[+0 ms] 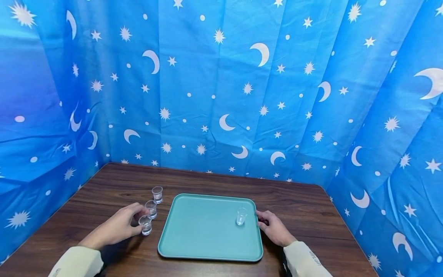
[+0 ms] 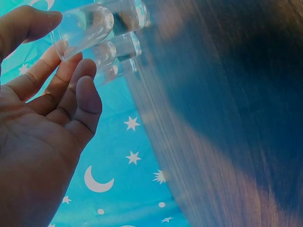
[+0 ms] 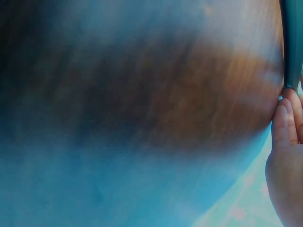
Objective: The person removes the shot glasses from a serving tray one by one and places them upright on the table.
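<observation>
Blue curtains [image 1: 194, 69] with moons and stars surround the brown table [image 1: 294, 207] on three sides as I watch remotely. Left of the green tray [image 1: 207, 234], three small glasses form a slanting row. I see the left hand [image 1: 119, 225] pinch the nearest glass [image 1: 146, 226] by its rim, thumb opposite fingertips; that high grip probably suits so short a glass. Whether a finger also brushes the middle glass [image 1: 152, 211], I can't tell; the far glass [image 1: 157, 195] stands beyond. Right-hand fingers lie fairly straight against the tray's right edge, closed around nothing I can make out, perhaps steadying it. One lone glass [image 1: 241, 217] stands inside, near that edge.
</observation>
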`<state>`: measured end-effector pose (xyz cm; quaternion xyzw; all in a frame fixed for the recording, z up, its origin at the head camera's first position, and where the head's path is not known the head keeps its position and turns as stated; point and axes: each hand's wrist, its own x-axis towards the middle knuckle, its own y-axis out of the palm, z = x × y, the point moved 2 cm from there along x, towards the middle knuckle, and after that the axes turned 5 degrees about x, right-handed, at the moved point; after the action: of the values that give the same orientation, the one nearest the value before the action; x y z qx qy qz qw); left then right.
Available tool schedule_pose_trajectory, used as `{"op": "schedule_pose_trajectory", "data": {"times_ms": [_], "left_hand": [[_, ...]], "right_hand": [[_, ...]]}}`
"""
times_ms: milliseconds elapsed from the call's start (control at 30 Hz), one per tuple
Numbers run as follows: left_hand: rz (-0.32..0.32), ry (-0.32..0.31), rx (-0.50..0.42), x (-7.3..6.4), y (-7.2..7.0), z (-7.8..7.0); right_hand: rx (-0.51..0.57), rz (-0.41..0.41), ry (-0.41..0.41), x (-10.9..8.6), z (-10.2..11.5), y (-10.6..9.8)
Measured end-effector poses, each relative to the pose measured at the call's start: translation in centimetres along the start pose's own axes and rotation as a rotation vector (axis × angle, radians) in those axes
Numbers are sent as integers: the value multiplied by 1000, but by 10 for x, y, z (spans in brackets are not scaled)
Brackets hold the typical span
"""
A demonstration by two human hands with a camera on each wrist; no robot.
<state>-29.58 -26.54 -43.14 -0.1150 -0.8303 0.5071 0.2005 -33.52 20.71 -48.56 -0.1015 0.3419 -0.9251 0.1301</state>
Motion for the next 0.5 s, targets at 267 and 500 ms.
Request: {"op": "schedule_pose_trajectory", "data": {"times_ms": [267, 500], "left_hand": [[-49, 30, -3, -1, -3, 0], [-112, 97, 2, 10, -6, -22]], "right_hand": [[-3, -1, 1, 0, -1, 0], [-12, 6, 8, -1, 0, -1]]}}
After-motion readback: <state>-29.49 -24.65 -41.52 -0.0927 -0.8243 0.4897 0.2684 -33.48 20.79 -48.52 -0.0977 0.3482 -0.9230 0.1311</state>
